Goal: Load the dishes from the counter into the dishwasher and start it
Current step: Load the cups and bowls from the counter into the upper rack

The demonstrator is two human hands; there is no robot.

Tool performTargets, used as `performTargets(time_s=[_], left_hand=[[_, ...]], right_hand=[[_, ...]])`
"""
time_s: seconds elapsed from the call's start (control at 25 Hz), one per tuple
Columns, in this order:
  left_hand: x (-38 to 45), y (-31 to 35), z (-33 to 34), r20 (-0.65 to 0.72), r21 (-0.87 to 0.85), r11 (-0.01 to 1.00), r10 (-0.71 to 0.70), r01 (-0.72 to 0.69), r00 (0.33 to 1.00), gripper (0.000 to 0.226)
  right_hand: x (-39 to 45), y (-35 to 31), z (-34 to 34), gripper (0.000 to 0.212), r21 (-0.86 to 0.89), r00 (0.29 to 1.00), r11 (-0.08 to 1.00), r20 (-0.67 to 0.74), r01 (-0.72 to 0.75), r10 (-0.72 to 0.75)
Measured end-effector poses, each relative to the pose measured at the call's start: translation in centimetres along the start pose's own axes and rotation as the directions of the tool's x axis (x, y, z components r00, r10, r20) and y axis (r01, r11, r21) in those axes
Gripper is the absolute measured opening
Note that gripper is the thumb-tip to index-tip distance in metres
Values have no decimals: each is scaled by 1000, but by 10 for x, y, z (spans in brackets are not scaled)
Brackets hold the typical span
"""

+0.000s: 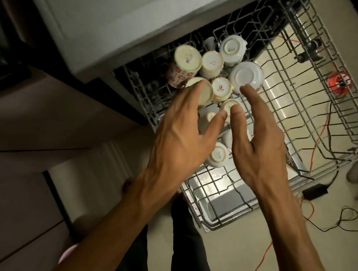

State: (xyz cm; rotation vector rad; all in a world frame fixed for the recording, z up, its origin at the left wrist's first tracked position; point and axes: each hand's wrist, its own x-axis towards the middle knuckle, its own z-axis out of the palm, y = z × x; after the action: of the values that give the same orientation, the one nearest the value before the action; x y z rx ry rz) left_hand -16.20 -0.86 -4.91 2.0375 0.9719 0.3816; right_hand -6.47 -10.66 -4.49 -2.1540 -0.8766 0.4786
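Both hands, left hand (pixel 182 135) & right hand (pixel 261 144), hover w/ fingers apart, holding nothing, over crowded upside-down cups (pixel 220 88) in the rack (pixel 314 103). Risk: a careless touch may knock the cups together & chip one, esp. the small bowl (pixel 246 76).

I have only the one view to work from, a wide-angle camera on the person's head, tipped steeply down and a little forward. It sits close over the pulled-out dishwasher rack (pixel 292 100), which fills the middle and upper right. Both forearms reach in from the bottom edge (the lens bends the straight lines near the borders), and the floor (pixel 237 256) shows below and right of the rack.
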Motion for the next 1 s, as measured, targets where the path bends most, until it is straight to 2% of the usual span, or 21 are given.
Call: performTargets(time_s=[0.36, 0.64, 0.84, 1.0], left_hand=[[-45, 17, -98, -53, 20, 996, -85, 86, 995, 65], [-75, 16, -165, -128, -40, 989, -144, 140, 981, 66], [-96, 5, -213, -214, -80, 983, -177, 163, 961, 77], [-113, -16, -248, -339, -76, 989, -147, 128, 929, 79]], right_hand=[[-34, -95, 3, 48, 35, 993, 993, 24, 115, -116], [-57, -166, 17, 46, 56, 980, 980, 52, 190, -193], [-71, -220, 39, 48, 80, 953, 959, 116, 272, -280], [-75, -263, 58, 48, 99, 920, 934, 165, 343, -355]])
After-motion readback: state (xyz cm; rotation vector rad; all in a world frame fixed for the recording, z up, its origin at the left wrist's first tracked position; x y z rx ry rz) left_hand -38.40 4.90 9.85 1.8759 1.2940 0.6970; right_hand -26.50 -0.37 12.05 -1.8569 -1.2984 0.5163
